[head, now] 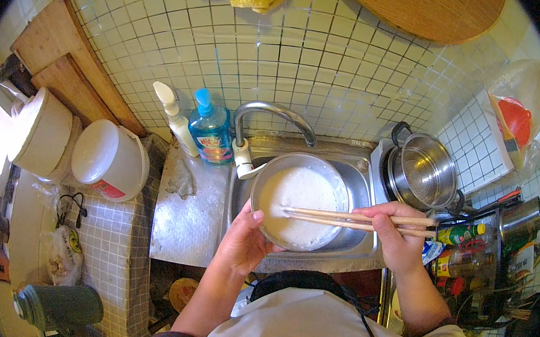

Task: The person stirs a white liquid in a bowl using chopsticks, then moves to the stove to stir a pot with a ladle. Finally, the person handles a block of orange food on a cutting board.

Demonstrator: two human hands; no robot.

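Note:
A round metal bowl (256, 190) is over the stainless steel sink (364, 197), with a white, powdery or pasty mass (297, 185) inside. My left hand (246, 241) grips the bowl's near left side, thumb on the rim. Several wooden chopsticks (341, 219) are held in my right hand (398, 239). Their tips dip into the white mass left of the bowl's middle. Whether the bowl's base touches the sink cannot be seen.
Behind the bowl rises a curved faucet (273, 105). Left of it stand a blue pump bottle (210, 130) and a white spray bottle (177, 124). A grey cloth (182, 180) lies on the drainboard (181, 223). Steel pots (425, 171) sit at the right, near bottles (460, 234) in a rack.

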